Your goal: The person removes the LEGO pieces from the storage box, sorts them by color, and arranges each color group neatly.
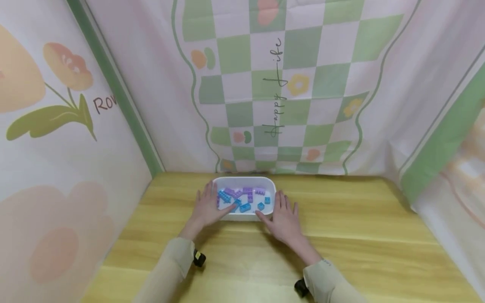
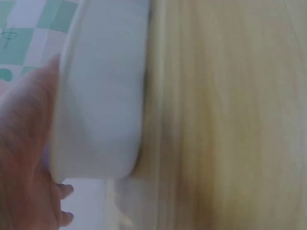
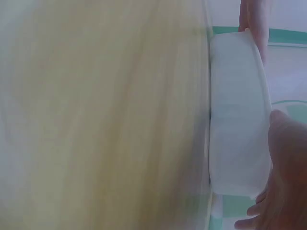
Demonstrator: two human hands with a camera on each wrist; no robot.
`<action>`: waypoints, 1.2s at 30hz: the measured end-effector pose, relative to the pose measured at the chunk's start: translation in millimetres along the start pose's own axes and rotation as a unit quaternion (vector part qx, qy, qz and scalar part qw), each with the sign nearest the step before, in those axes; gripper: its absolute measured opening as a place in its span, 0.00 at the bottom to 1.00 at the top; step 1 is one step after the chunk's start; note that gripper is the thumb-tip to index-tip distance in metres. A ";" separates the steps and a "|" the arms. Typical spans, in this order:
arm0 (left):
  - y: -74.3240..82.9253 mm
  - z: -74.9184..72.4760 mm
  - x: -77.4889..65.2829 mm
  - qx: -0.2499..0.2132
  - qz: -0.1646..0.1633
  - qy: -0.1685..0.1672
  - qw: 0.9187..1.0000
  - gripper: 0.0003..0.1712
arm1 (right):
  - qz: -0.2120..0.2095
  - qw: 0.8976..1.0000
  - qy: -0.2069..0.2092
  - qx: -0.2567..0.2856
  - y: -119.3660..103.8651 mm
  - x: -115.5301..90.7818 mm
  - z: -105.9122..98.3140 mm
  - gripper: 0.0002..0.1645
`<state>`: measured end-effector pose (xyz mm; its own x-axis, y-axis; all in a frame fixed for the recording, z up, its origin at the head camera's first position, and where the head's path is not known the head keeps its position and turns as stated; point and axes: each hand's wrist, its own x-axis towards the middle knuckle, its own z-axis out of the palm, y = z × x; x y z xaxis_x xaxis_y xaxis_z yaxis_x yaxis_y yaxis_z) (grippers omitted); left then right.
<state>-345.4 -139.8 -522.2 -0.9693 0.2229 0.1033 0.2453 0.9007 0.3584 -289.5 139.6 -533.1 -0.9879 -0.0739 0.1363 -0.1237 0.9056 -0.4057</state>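
Note:
A white oblong tub (image 1: 244, 217) stands on the wooden table near its back edge. Inside lie several toy building bricks, purple ones (image 1: 247, 190) toward the back and blue ones (image 1: 245, 207) toward the front. My left hand (image 1: 206, 209) spreads over the tub's left end, its thumb reaching across the near rim above the bricks. At the right end, my right hand (image 1: 285, 219) lies along the outside with straight fingers, thumb at the near rim. Both wrist views show the tub's plain side wall (image 2: 100, 100), with the right thumb (image 3: 280, 122) at the rim.
The wooden table (image 1: 341, 235) extends in front of the tub and to both sides. A checked curtain (image 1: 288, 105) hangs right behind the table's back edge. A flower-printed curtain (image 1: 75, 168) borders the left side, and another curtain (image 1: 443, 139) borders the right.

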 end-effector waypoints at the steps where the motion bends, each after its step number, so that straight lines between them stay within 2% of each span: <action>1: 0.3 -2.9 -1.9 0.005 -0.002 -0.005 1.000 0.72 | 0.003 1.000 0.000 0.000 -2.5 -1.8 -0.2 0.70; 5: 1.8 -11.8 -7.6 0.009 -0.012 -0.022 1.000 0.71 | 0.006 1.000 0.000 0.003 -8.3 -5.1 0.3 0.70; 10: 0.1 -13.9 -18.9 -0.004 -0.021 -0.037 0.999 0.69 | 0.005 1.000 -0.003 0.007 -13.7 -14.1 3.0 0.70; 18: -1.9 -12.2 -30.7 -0.007 0.000 -0.033 0.999 0.67 | 0.013 1.000 0.001 0.007 -22.1 -30.4 -2.7 0.69; 26: 1.0 -14.4 -29.6 -0.011 -0.017 -0.061 0.998 0.66 | 0.010 1.000 0.005 -0.003 -27.0 -10.8 -14.1 0.69; 31: 2.4 -12.4 -32.0 -0.011 -0.031 -0.079 0.996 0.65 | 0.020 1.000 -0.016 0.000 -23.7 -6.1 -9.9 0.70; 36: 3.7 -14.2 -33.2 -0.014 -0.034 -0.067 0.997 0.62 | 0.013 1.000 -0.012 0.012 -20.9 -4.6 -3.6 0.71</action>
<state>-312.1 -149.2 -511.1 -0.9761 0.2121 -0.0467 0.1781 0.9047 0.3871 -282.0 122.5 -522.1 -0.9928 -0.0600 0.1035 -0.0992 0.8969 -0.4310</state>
